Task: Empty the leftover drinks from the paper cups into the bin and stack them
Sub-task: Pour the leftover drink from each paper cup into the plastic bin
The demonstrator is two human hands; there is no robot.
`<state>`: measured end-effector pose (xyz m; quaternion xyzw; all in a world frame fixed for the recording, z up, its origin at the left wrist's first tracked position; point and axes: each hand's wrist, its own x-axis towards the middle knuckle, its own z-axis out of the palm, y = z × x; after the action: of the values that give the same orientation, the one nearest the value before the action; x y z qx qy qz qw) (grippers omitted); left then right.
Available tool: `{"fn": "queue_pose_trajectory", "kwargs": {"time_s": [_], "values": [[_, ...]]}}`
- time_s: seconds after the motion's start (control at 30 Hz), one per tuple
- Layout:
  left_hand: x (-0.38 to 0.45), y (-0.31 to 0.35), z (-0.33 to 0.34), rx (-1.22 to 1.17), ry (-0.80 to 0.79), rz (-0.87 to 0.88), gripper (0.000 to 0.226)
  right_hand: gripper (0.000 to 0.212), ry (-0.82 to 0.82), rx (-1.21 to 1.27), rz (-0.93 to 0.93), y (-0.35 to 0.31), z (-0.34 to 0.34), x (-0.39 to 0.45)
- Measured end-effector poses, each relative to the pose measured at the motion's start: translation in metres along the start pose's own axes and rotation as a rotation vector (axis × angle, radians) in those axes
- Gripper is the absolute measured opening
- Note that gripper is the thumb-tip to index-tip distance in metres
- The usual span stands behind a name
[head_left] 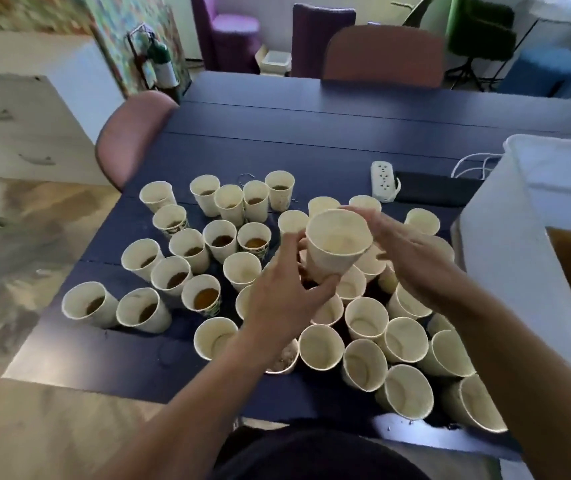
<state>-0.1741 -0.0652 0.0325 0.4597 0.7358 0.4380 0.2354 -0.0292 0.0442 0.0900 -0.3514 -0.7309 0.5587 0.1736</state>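
Observation:
Several white paper cups stand close together on the dark blue table [277, 133]. Those on the left, such as one cup with orange-brown drink [204, 297], hold leftover liquid. Those on the right, such as one at the front [405, 391], look empty. A single empty cup [337, 242] is raised above the group, mouth towards me. My left hand [284, 296] grips its lower part from below. My right hand [412, 258] lies beside it on the right, fingers fairly straight and touching its rim. The white bin [519, 271] at the right holds brown liquid.
A white power strip [383, 181] with a white cable and a flat black object [433, 190] lie behind the cups. Pink chairs stand at the table's left side [128, 136] and far side [384, 53]. The table's front edge runs just below the nearest cups.

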Motion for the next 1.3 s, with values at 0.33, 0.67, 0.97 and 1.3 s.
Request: {"fn": "queue_pose_trajectory", "kwargs": {"time_s": [0.33, 0.67, 0.97, 1.3], "values": [[-0.015, -0.054, -0.038, 0.001, 0.08, -0.096, 0.068, 0.023, 0.113, -0.382, -0.05, 0.016, 0.045, 0.062], [-0.016, -0.097, -0.071, 0.118, 0.184, -0.193, 0.035, 0.03, 0.34, -0.43, 0.018, 0.052, 0.05, 0.12], [-0.012, -0.099, -0.076, 0.097, 0.18, -0.206, 0.032, 0.031, 0.287, -0.582, 0.124, 0.077, 0.061, 0.135], [0.029, -0.091, -0.078, 0.174, 0.128, -0.177, 0.026, 0.041, 0.206, -0.69, 0.197, 0.078, 0.068, 0.136]]}}
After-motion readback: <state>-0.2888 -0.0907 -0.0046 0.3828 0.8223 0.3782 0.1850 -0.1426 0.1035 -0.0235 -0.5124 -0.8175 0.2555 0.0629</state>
